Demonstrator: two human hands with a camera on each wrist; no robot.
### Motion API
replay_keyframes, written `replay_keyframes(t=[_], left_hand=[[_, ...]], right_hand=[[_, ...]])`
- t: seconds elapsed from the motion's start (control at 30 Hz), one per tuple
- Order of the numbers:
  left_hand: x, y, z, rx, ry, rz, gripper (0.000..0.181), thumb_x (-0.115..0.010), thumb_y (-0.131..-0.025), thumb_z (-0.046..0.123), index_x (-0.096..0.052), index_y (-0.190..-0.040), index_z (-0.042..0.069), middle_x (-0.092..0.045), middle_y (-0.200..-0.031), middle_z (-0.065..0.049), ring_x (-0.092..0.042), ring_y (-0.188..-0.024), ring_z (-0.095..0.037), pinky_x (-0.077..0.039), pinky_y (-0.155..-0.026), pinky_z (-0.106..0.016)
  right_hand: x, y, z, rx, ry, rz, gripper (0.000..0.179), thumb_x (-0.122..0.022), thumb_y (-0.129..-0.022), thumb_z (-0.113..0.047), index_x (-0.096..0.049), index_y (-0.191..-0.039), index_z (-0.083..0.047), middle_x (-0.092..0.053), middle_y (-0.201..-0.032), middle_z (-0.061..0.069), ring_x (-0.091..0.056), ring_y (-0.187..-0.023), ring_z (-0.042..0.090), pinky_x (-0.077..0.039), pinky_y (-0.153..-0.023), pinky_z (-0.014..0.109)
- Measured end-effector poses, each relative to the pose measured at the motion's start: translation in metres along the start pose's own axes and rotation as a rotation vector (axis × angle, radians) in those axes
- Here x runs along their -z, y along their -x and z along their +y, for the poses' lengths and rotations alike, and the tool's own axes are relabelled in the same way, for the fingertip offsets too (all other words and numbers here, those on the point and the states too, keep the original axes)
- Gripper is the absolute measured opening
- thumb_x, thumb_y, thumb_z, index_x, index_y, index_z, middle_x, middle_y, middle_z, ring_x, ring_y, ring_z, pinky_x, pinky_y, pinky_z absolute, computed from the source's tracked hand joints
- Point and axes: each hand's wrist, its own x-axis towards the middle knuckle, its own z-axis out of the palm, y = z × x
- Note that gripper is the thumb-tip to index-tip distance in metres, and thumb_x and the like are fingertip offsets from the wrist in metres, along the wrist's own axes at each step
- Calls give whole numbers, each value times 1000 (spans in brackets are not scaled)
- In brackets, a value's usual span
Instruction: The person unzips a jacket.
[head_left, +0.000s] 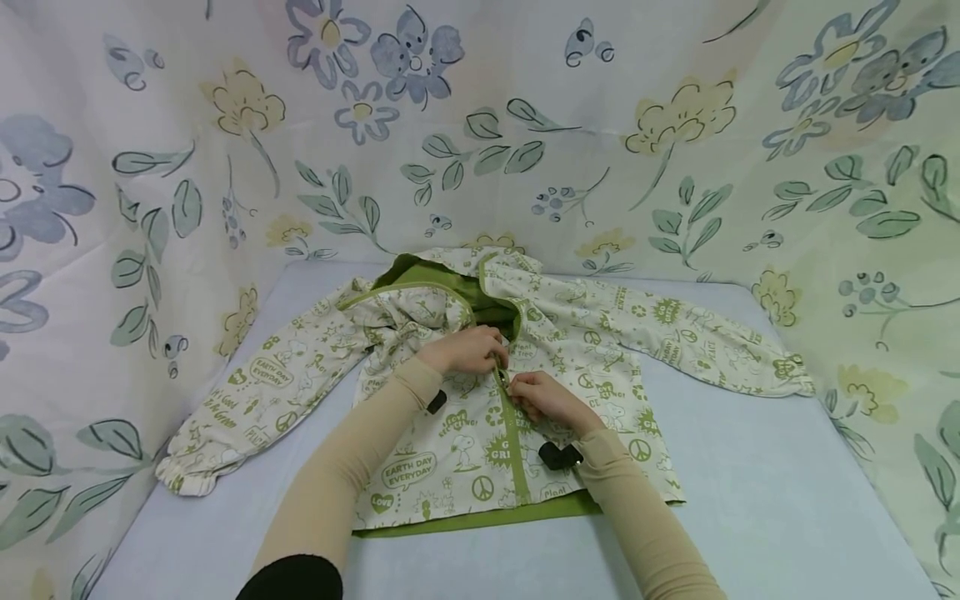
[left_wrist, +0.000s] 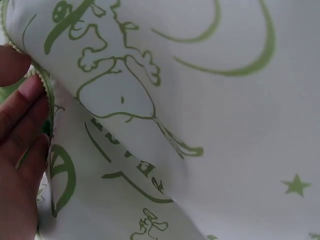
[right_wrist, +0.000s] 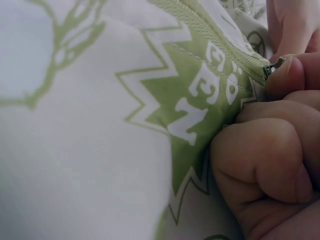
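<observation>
A white hooded jacket [head_left: 427, 492] with green cartoon print lies spread out, front up, its hood at the far side. Its green zipper [head_left: 513, 446] runs down the middle and is joined along the lower front, while the two edges part near the neck. My left hand [head_left: 471, 350] pinches the toothed edge at the top of the front; the left wrist view shows thumb and fingers on that zipper edge [left_wrist: 48, 92]. Just below, my right hand [head_left: 551, 402] has its fingers curled, and in the right wrist view thumb and forefinger pinch the dark metal zipper slider [right_wrist: 274, 67].
Both sleeves spread outward, the left sleeve [head_left: 255, 400] toward the near left and the right sleeve [head_left: 705, 342] toward the far right. A pale cloth-covered table [head_left: 772, 500] lies beneath. Flower-printed curtains [head_left: 480, 142] stand behind and on both sides.
</observation>
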Motion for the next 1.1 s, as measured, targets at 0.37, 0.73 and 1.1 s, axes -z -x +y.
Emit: replay_keyframes(t=[0.37, 0.73, 1.1], left_hand=[[3, 15, -6, -54, 157, 65, 18, -50, -94, 13, -68, -96, 15, -53, -100, 2, -50, -84, -12, -43, -74, -27], [7, 17, 2, -126, 250, 63, 13, -63, -90, 21, -62, -78, 15, -56, -79, 4, -52, -67, -9, -45, -64, -24], [12, 20, 5, -183, 315, 66, 11, -61, -91, 18, -70, -88, 12, -63, -82, 5, -56, -70, -8, -46, -65, -25]], right_hand=[[-1, -1, 4, 20, -14, 32, 29, -45, -97, -17, -50, -76, 2, -26, -48, -1, -23, -40, 12, -28, -42, 28], [-1, -1, 2, 5, -10, 55, 29, -45, -97, -17, -52, -79, 4, -30, -48, 0, -27, -41, 13, -30, -44, 28], [-2, 1, -4, 33, -96, 73, 27, -42, -99, -15, -52, -80, 2, -31, -51, 0, -27, -43, 11, -30, -45, 26]])
